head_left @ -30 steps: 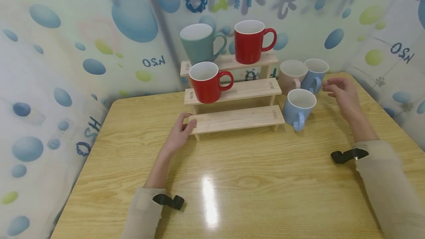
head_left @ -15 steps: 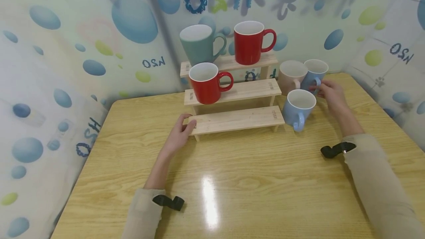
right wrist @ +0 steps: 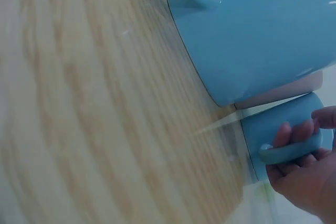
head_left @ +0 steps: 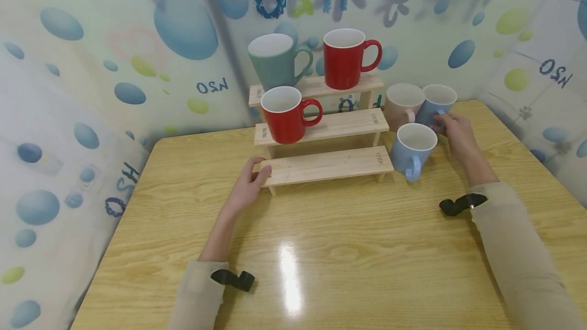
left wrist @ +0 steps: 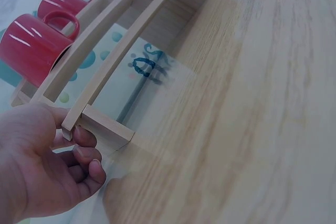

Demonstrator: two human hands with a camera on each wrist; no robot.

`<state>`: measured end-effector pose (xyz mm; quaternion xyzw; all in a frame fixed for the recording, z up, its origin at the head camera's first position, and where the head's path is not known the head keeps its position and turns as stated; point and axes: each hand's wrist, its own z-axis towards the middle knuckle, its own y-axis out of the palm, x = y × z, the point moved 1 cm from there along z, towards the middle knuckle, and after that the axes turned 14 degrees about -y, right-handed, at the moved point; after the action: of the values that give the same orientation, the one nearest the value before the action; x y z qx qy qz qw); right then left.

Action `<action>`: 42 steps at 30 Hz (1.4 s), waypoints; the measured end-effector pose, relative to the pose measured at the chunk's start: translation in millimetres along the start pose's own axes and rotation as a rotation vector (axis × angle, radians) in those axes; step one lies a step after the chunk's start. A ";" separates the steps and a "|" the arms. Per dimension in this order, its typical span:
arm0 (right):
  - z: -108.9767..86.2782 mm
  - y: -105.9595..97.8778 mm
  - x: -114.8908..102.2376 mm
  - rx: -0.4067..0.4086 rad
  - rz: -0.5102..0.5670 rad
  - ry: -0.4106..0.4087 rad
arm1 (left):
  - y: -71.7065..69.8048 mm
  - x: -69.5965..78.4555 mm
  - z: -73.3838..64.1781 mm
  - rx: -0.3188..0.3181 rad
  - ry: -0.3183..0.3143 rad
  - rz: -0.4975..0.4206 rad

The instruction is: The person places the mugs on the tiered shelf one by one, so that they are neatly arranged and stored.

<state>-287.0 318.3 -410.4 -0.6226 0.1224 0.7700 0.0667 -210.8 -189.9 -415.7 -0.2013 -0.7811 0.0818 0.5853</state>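
At the right rear, my right hand (head_left: 458,134) grips the handle (right wrist: 294,152) of a light blue mug (head_left: 437,100), which stands upright. In the right wrist view, the fingers wrap through that handle. Close by are a second light blue mug (head_left: 411,147) in front and a pale pink mug (head_left: 399,108) to the left. My left hand (head_left: 246,183) pinches the left end of the lowest board of a three-tier wooden shelf (head_left: 325,165); in the left wrist view, thumb and fingers close round the board's end (left wrist: 79,116).
On the shelf's top tier stand a teal mug (head_left: 274,65) and a red mug (head_left: 341,62). Another red mug (head_left: 284,118) sits at the left of the middle tier. The wooden table (head_left: 348,248) meets a patterned backdrop (head_left: 183,80) behind and at the sides.
My right hand has moved left to the rear blue mug and taken hold of its handle; that mug has shifted slightly. The left hand has stayed on the shelf.
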 end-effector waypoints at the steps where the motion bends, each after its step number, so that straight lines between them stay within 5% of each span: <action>1: 0.3 0.0 0.7 0.018 0.002 -0.001 | 0.0 0.0 -0.1 0.001 -0.001 0.001; 9: -2.3 -3.7 2.7 0.237 -0.015 0.041 | -0.4 -1.8 2.2 0.007 -0.007 0.010; 17: -4.2 -10.2 0.1 0.455 0.118 0.010 | -0.2 -1.2 1.7 0.008 -0.003 0.021; 31: -7.5 -17.3 -1.1 0.513 0.217 -0.028 | -0.5 -2.5 2.4 0.006 -0.004 0.010; 37: -9.0 -15.8 -8.9 0.497 0.131 -0.062 | -0.8 -1.1 1.3 -0.006 0.005 -0.002; 42: -9.1 -11.4 -23.9 0.482 0.164 -0.131 | -0.5 -0.9 1.5 -0.003 0.011 -0.003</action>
<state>-270.4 327.9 -390.0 -0.5257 0.3478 0.7600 0.1583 -212.1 -190.6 -416.8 -0.2014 -0.7785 0.0785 0.5893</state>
